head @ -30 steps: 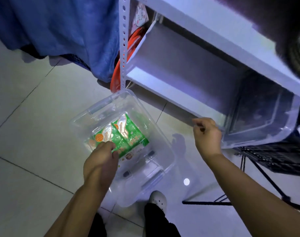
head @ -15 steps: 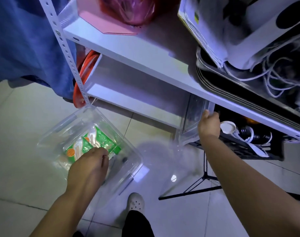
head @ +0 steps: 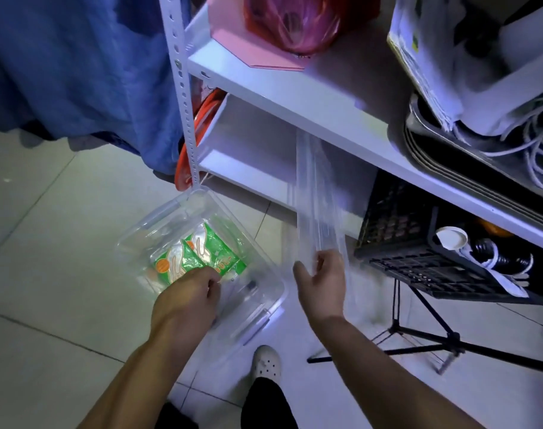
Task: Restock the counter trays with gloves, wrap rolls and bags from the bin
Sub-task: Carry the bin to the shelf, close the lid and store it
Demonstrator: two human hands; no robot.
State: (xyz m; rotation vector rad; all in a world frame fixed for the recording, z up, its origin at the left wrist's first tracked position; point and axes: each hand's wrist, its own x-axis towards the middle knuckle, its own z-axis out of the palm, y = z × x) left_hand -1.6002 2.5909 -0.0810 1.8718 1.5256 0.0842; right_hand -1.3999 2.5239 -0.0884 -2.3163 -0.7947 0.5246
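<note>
A clear plastic bin (head: 202,261) sits on the tiled floor (head: 47,274) beside a white metal shelf (head: 295,100). Inside it lie green glove packets (head: 202,257). The left hand (head: 186,301) reaches into the bin, fingers curled and pinching the near edge of the packets. The right hand (head: 322,286) holds a clear lid (head: 318,196) on edge just beside the bin, thumb spread apart from the fingers on its lower end; the lid is motion-blurred. A black crate (head: 418,258) stands under the shelf.
</note>
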